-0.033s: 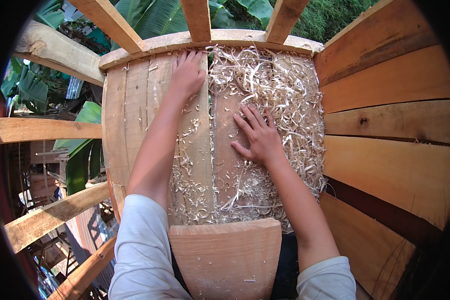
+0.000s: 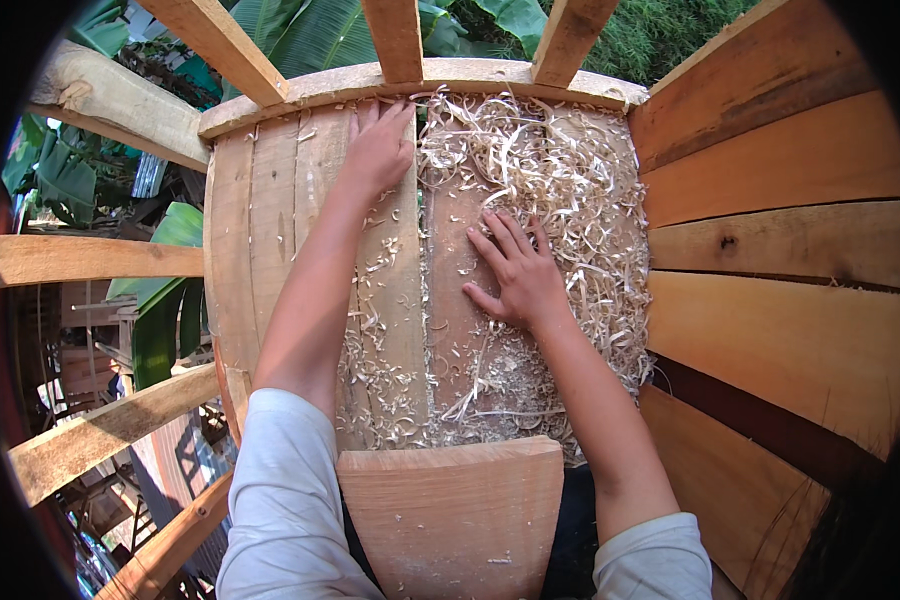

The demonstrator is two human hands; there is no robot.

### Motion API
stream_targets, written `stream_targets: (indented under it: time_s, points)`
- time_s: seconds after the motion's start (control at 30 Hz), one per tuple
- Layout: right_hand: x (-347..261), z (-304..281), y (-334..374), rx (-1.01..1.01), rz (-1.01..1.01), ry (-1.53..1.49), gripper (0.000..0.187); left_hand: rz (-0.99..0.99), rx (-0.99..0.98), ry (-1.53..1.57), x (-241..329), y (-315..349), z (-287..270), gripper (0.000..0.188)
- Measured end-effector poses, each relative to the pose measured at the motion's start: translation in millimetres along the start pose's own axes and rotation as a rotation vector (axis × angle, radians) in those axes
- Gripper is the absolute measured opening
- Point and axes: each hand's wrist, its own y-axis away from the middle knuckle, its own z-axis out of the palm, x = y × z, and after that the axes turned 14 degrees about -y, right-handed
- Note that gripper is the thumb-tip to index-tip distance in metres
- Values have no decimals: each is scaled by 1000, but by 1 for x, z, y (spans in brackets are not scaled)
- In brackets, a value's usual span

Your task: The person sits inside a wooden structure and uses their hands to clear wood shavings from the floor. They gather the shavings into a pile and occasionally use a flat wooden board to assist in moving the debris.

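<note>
My left hand [image 2: 378, 148] lies at the far end of a pale plank [image 2: 390, 310], close to the far crosspiece. Its fingers are stretched out near the plank's right edge, beside a narrow gap. My right hand [image 2: 515, 272] rests palm down with fingers spread on a browner plank [image 2: 452, 235]. Curly wood shavings [image 2: 580, 200] lie thick around and to the right of that hand. Finer chips and dust are scattered over the planks nearer to me. Neither hand visibly holds anything.
A smooth curved-edged board [image 2: 450, 520] stands close in front of my body. Wooden slats [image 2: 100, 258] rise at the left and far sides, joined by a far crosspiece [image 2: 320, 92]. Wide boards [image 2: 780, 310] wall the right side. Large green leaves [image 2: 310, 45] show beyond.
The fingertips of my left hand have shifted slightly right, toward the plank's edge. My right hand and the shavings look the same.
</note>
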Motion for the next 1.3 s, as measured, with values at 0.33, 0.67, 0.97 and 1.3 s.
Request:
stream_targets:
  time_s: [0.33,0.67,0.97,1.3]
  points:
    - [3,0,2,4,8,-19,71,27,-156,56,-13,84,-74,61]
    - [1,-1,1,14,12,-33,70,183,-234,-239,20,131,-40,76]
    - [1,-1,2,32,5,-12,69,347,-106,-37,29,127,-96,74]
    - [1,1,1,41,-4,-10,68,521,-576,-44,7,278,-121,104]
